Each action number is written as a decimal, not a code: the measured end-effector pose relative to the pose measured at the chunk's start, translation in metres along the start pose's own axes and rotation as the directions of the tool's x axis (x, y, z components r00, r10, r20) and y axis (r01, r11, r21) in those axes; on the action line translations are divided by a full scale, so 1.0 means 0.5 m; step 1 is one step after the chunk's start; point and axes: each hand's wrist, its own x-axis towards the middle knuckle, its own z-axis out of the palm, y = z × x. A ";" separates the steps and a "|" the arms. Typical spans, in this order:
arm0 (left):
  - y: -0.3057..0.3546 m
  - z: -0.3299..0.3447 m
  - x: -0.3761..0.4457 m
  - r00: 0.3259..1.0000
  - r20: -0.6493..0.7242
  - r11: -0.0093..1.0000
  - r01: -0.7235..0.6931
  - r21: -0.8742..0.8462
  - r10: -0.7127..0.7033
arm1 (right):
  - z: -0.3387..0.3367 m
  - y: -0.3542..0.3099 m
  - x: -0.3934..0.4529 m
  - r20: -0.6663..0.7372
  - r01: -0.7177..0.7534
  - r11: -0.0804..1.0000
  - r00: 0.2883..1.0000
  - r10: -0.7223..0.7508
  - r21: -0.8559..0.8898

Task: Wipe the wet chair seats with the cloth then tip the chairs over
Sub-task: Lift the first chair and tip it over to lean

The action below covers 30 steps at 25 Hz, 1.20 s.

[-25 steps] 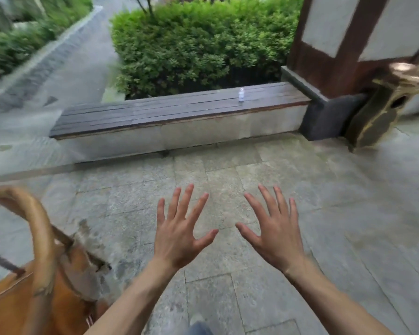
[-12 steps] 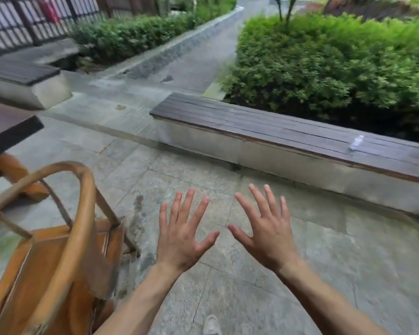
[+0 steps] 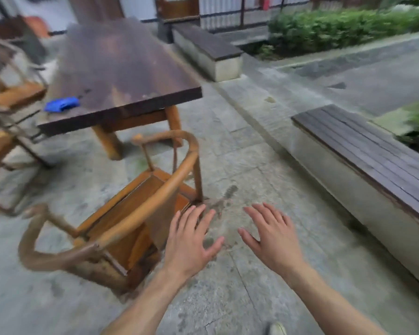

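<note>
A wooden armchair (image 3: 121, 213) with a curved round back stands on the stone floor at lower left, its orange seat facing the table. My left hand (image 3: 191, 240) hovers flat with spread fingers just right of the chair's back rail, not touching it. My right hand (image 3: 271, 238) is held out beside it, fingers straight, over bare paving. Both hands hold nothing. A blue cloth (image 3: 61, 104) lies crumpled on the near left corner of the dark wooden table (image 3: 121, 68). Other wooden chairs (image 3: 7, 112) show blurred at the far left edge.
A long wood-topped stone bench (image 3: 363, 165) runs along the right side. A second bench (image 3: 208, 48) stands behind the table. Hedges (image 3: 344, 27) and a paved path lie beyond. My shoe tip (image 3: 277, 329) shows at the bottom.
My view has swung left: the table, cloth and whole armchair have come into sight, and the bench slid right. Both hands stay spread and empty, now lower, beside the chair's back.
</note>
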 end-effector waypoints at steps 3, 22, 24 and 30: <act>0.041 -0.001 -0.018 0.978 -0.047 0.978 0.205 0.033 -0.204 | 0.015 0.048 0.047 0.044 0.236 0.970 0.970 -0.239 0.064; -0.084 0.237 -0.223 0.777 -0.336 0.731 0.622 0.282 -0.532 | 0.396 -0.024 0.200 0.060 0.726 0.657 0.660 -0.749 0.203; -0.159 0.359 -0.245 0.776 -0.372 0.702 0.625 0.341 -0.510 | 0.535 -0.016 0.210 -0.042 0.756 0.625 0.643 -0.765 0.197; -0.375 0.693 -0.331 0.796 -0.437 0.646 0.599 0.472 -0.419 | 0.951 -0.016 0.239 -0.217 0.825 0.550 0.564 -0.797 0.128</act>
